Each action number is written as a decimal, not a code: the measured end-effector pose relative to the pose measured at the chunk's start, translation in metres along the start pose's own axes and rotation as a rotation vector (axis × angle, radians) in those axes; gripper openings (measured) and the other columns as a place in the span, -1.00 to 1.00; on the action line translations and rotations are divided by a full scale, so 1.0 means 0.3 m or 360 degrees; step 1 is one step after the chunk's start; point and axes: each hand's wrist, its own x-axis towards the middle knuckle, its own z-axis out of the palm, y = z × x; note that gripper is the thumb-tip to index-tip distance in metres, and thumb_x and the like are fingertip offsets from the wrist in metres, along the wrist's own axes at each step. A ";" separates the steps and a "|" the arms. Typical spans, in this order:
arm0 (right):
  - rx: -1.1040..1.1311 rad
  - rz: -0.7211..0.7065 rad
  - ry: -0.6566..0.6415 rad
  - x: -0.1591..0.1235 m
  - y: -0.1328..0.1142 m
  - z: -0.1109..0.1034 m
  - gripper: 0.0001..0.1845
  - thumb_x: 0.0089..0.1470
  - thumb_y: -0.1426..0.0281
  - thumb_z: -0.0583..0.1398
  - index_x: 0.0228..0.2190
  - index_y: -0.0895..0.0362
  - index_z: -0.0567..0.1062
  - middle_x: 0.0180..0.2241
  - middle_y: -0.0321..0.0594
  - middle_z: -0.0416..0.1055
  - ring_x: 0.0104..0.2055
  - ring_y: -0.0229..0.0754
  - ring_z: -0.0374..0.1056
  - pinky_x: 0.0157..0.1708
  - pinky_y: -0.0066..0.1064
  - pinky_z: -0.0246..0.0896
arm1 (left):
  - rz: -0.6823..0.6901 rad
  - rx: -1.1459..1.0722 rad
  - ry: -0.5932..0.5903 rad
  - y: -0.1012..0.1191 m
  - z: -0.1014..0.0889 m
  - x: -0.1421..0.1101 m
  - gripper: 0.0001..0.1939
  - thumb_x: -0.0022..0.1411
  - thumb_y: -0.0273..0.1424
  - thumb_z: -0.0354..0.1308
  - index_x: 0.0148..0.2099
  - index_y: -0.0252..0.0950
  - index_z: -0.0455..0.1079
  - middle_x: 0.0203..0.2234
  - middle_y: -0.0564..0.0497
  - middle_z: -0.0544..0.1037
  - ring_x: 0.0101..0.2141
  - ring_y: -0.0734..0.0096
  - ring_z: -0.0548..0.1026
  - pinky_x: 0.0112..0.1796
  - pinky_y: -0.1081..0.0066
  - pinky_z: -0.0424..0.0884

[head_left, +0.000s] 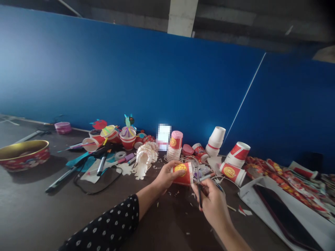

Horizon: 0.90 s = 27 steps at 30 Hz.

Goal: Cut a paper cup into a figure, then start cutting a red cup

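Note:
A red paper cup point(185, 178) with a yellow emblem lies on its side in my left hand point(167, 176), its open rim turned to the right. My left thumb presses on the printed side while the other fingers are behind the cup. My right hand point(210, 197) is closed on a pair of scissors point(200, 190) with dark handles. The blades point up and away, right at the cup's rim. Whether they are parted cannot be made out. Small paper scraps point(187, 213) lie on the table beneath both hands.
Behind the hands stand a cup stack point(174, 153) and white cups point(216, 139). Cut paper pieces point(146, 157) lie left of them. A dark phone point(285, 214) rests on white paper at the right. A glue gun point(64, 177) and red tin point(28, 160) are leftward. A blue partition point(146, 76) closes the back.

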 end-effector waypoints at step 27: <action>0.0172 0.0116 0.0411 0.055 0.069 -0.042 -0.66 -0.06 0.17 0.18 -0.31 0.14 0.34 -0.46 -0.12 0.50 -0.53 -0.11 0.43 -0.53 -0.40 0.31 | 0.0076 -0.0516 0.0236 0.016 -0.043 0.024 -0.66 -0.11 -0.36 0.24 -0.28 -0.30 0.20 -0.48 0.08 0.44 -0.49 0.49 0.42 -0.47 0.50 0.32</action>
